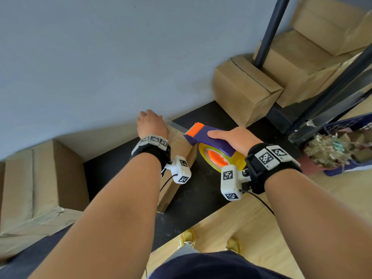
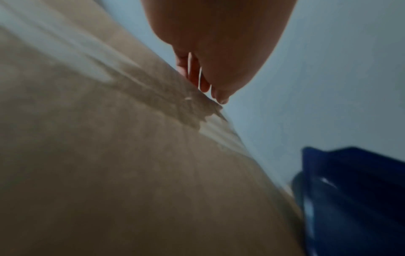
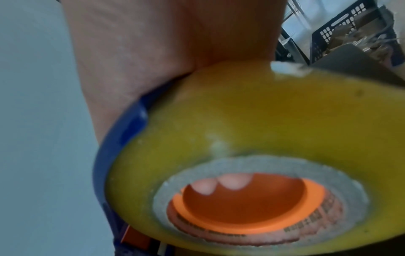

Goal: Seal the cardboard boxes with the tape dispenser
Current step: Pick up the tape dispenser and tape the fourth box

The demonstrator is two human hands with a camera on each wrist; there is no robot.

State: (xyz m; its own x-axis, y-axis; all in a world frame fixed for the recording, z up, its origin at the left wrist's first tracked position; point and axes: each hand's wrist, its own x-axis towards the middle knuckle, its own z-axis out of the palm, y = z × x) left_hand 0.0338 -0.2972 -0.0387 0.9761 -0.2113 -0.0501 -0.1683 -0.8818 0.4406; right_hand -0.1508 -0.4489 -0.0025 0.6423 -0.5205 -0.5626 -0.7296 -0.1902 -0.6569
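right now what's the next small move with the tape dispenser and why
Probably bring the tape dispenser left, onto the box. The right hand grips it beside the box, its orange end at the far top edge, while the left hand rests on top.

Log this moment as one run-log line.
left hand: flat on cardboard box | right hand: grips tape dispenser | dispenser: beside box
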